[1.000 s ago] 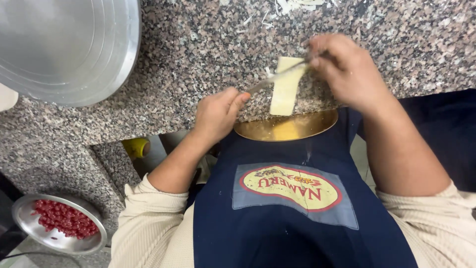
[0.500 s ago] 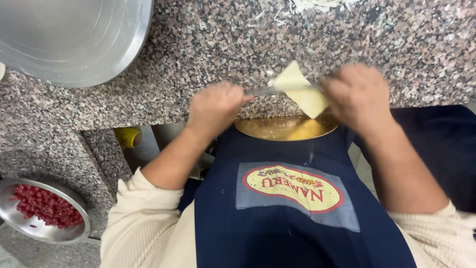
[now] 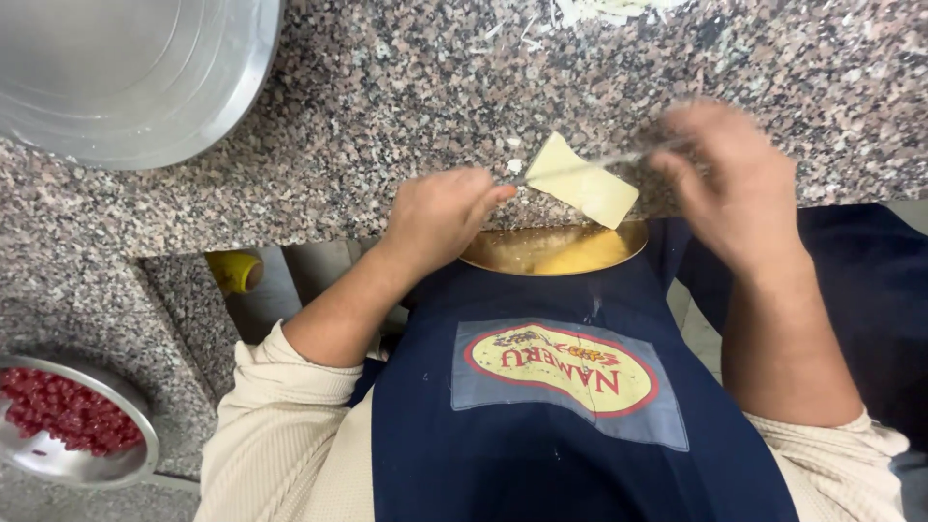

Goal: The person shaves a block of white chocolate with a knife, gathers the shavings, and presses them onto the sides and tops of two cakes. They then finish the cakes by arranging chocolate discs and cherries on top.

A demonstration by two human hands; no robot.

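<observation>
A pale yellow rectangular slab (image 3: 583,180) lies tilted at the front edge of the speckled granite counter (image 3: 387,126). A thin knife (image 3: 619,158) runs across the slab's top. My left hand (image 3: 440,217) pinches the blade's tip at the slab's left corner. My right hand (image 3: 735,184), blurred by motion, grips the knife's handle end to the right of the slab. Just below the counter edge, against my dark blue apron, sits a golden metal dish (image 3: 556,253) holding yellowish bits.
A large steel bowl (image 3: 126,77) stands on the counter at the far left. A small steel bowl of red pieces (image 3: 72,425) rests on a lower ledge at bottom left. A yellow object (image 3: 235,271) sits under the counter. White shreds (image 3: 599,10) lie at the counter's far edge.
The slab has turned from standing lengthwise to lying diagonally and shifted left. My right hand has slid to the right along the knife. My left hand stays at the blade's tip.
</observation>
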